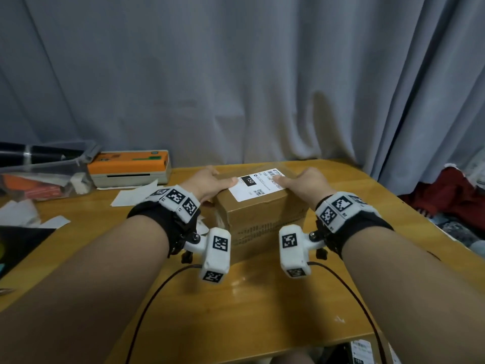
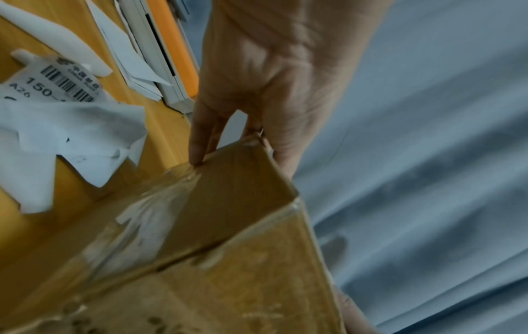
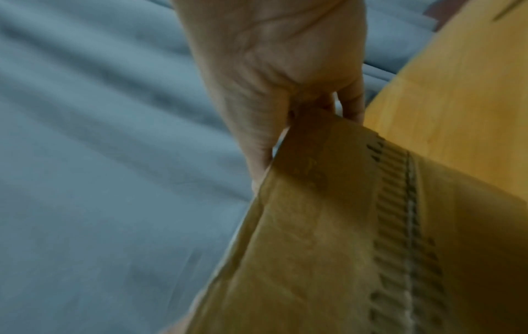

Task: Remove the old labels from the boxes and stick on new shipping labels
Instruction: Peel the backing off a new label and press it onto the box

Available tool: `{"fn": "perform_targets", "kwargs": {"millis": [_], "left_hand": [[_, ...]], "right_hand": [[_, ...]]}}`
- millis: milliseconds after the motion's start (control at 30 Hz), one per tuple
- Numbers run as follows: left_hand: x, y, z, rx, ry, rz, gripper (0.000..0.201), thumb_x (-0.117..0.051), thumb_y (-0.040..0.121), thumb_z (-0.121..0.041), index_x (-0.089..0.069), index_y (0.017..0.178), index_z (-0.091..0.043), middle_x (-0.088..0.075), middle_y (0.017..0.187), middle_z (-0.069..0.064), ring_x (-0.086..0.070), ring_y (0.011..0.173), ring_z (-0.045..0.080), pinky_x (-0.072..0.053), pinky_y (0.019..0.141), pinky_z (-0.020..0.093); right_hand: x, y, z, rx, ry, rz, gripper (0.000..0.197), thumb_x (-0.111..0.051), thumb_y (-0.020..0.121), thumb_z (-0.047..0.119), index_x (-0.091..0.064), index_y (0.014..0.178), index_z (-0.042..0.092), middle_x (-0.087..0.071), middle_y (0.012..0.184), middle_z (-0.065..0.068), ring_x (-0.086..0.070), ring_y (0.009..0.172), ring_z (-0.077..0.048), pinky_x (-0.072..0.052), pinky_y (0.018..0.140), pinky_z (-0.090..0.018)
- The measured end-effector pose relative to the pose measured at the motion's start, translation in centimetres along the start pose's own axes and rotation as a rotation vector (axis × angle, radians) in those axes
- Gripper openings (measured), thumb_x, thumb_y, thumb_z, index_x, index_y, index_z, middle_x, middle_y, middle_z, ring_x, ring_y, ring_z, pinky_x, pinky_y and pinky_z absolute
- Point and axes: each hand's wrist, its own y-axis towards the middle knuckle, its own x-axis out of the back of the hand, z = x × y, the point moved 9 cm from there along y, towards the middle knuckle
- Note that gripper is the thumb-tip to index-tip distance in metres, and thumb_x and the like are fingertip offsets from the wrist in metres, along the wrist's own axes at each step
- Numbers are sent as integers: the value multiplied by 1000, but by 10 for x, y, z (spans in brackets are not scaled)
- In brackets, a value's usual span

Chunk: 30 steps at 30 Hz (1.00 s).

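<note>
A brown cardboard box (image 1: 258, 219) stands on the wooden table (image 1: 262, 298) in front of me. A white shipping label (image 1: 258, 185) printed with "150" and a barcode lies on its top face. My left hand (image 1: 213, 181) grips the box's left end, thumb on top by the label's edge. My right hand (image 1: 299, 182) grips the right end the same way, thumb on the label. In the left wrist view the fingers (image 2: 200, 144) run down the box (image 2: 234, 226) side. The right wrist view shows my hand (image 3: 271, 72) clasping the box (image 3: 328, 226) corner.
An orange and white label printer (image 1: 130, 167) sits at the back left beside a clear plastic bin (image 1: 44, 179). Torn label scraps (image 2: 65, 140) and backing papers (image 1: 133, 193) lie left of the box. A grey curtain (image 1: 236, 74) hangs behind; red cloth (image 1: 451, 198) lies off the table's right.
</note>
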Motion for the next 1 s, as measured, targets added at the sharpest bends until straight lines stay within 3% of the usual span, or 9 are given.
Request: {"fn": "perform_targets", "kwargs": {"millis": [100,167,233,300,467,567,700,867,1000], "left_hand": [[3,4,3,6,-70,-15,42,-62,88,-38,-49,116,-10,-62,114,13,-60,104,30,-53,88,49],[4,6,4,9,-71,-24,36,-58,90,-38,-51,113,-11,-63,110,11,-61,101,29,-53,88,50],[3,6,5,6,-77,-34,33,-55,92,-38,-51,111,-12,-62,108,10,-61,100,28,-54,87,48],[2,5,4,-3,-81,-48,29,-53,93,-38,-51,109,-13,-61,105,10,-60,97,26,-55,84,44],[2,-1,-1,-54,7,-72,33,-46,97,-39,-48,116,-12,-59,106,7,-56,88,20,-46,55,26],[-3,-7,0,-24,-25,-47,38,-40,98,-42,-48,119,-12,-59,110,11,-59,93,25,-57,70,37],[-20,-22,-6,-23,-30,28,64,-40,88,-64,-52,121,-10,-60,116,7,-61,97,24,-58,75,35],[-40,-47,-15,-79,26,26,72,-63,81,-53,-40,128,-3,-52,120,10,-56,99,25,-55,60,35],[-34,-70,-15,-132,-39,-44,35,-53,91,-45,-40,95,-13,-52,96,5,-53,80,20,-56,65,38]], "right_hand": [[7,8,5,40,-58,-11,43,-63,84,49,-57,87,7,-54,78,-5,-54,84,-26,-38,63,-32],[7,4,29,197,-282,-71,39,-55,90,42,-56,107,8,-60,103,-9,-55,104,-30,-43,79,-35],[-26,-17,62,467,-537,51,56,-38,97,46,-36,141,11,-39,147,-8,-34,137,-25,-25,110,-42],[-64,-40,71,578,-671,279,65,-16,99,52,-12,152,16,-7,160,1,-6,147,-16,1,118,-43],[-24,-13,29,302,-727,257,66,-5,95,59,-1,152,25,6,160,9,3,148,-17,11,114,-54],[2,-13,-2,148,-550,158,75,-16,90,69,5,151,31,11,159,8,-4,147,-30,-1,115,-56],[33,-42,-37,-9,-6,-244,92,-51,86,58,3,151,22,-10,156,-18,-23,139,-40,-26,112,-47],[-16,-62,-64,-267,641,-10,123,-77,46,59,-24,144,5,-59,125,-13,-59,108,-33,-56,74,-48],[-34,-94,-49,-154,734,136,73,-84,65,37,-55,126,7,-68,112,-5,-65,98,-21,-54,78,-32]]}}
